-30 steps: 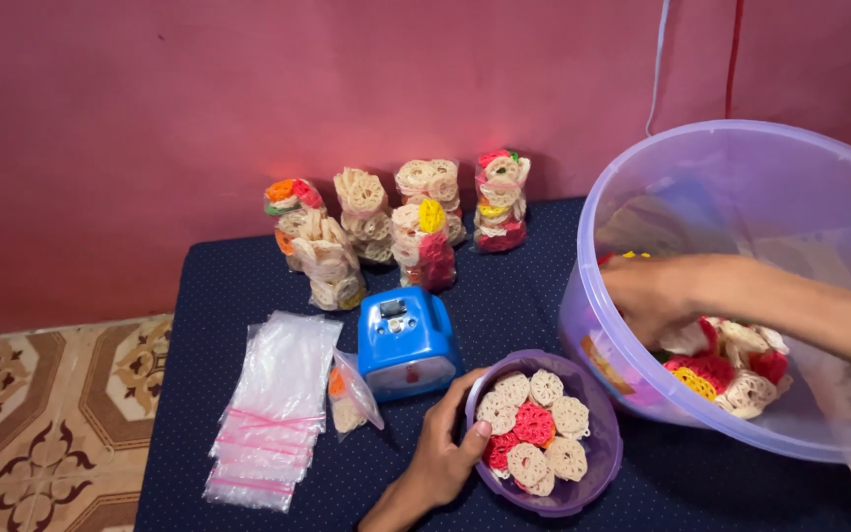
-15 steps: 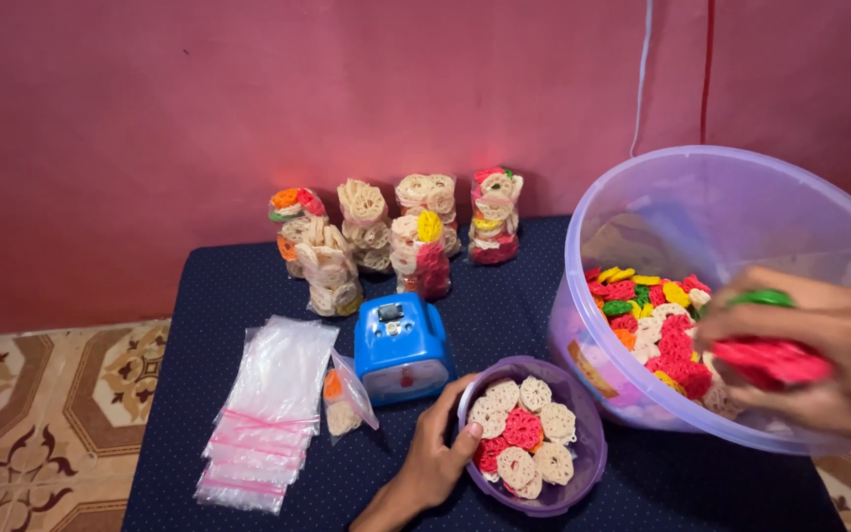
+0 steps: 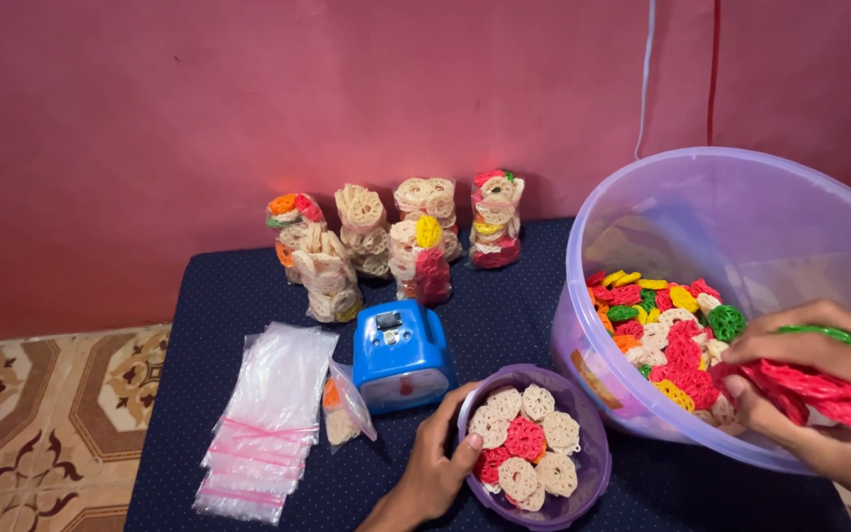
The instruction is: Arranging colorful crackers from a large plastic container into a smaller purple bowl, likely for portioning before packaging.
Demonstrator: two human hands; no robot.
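Right grip: my right hand (image 3: 829, 453) is closed round a stack of red crackers (image 3: 805, 386), fingers curled over the top and thumb underneath, with a green cracker (image 3: 819, 333) on top of the stack.
Where the stack is: held over the near rim of the big clear tub (image 3: 741, 217), just above the heap of loose crackers (image 3: 677, 335) (red, yellow, green and pale ones) inside it.
Left grip: my left hand (image 3: 435, 468) pinches the rim of the small purple bowl (image 3: 595, 463), thumb hooked inside and fingers outside, so it is closed on the bowl and not on any cracker.
Bowl contents: pale and red crackers (image 3: 529, 448), roughly one layer deep; I can't tell from this angle how much room is left beneath them.
Step in hand: I judge this as carrying a handful out of the tub, with the bowl steadied beside it.
Next move calls for: a level carry across the tub wall and a gentle opening of the fingers low over the bowl, since these pieces look brittle.
Around: a blue device (image 3: 401, 355) just behind the bowl, a partly filled bag (image 3: 345, 409) beside it, a fan of empty clear bags (image 3: 268, 414) farther left, and filled packets (image 3: 396, 236) standing at the back of the dark dotted tablecloth (image 3: 238, 286).
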